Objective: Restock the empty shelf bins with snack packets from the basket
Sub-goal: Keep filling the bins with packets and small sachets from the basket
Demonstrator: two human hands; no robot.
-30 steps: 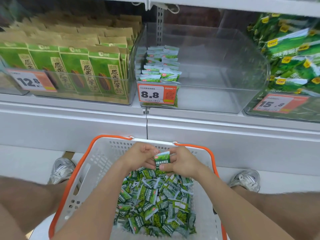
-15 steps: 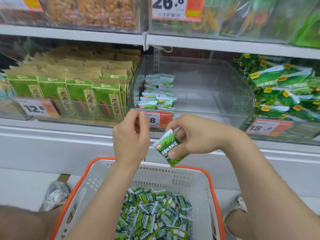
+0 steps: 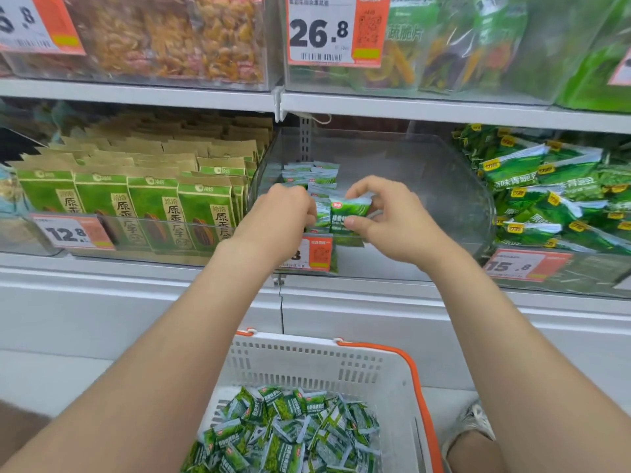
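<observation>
While both hands reach into the clear plastic shelf bin [image 3: 426, 172], the right hand [image 3: 392, 223] pinches a small green snack packet [image 3: 350, 210] between thumb and fingers at the bin's front left, beside a low stack of matching packets [image 3: 309, 175]. The left hand [image 3: 283, 216] curls against that stack; whether it grasps anything cannot be told. Below the bin, a white plastic basket with orange rim [image 3: 375, 367] holds a heap of green packets [image 3: 290, 435].
</observation>
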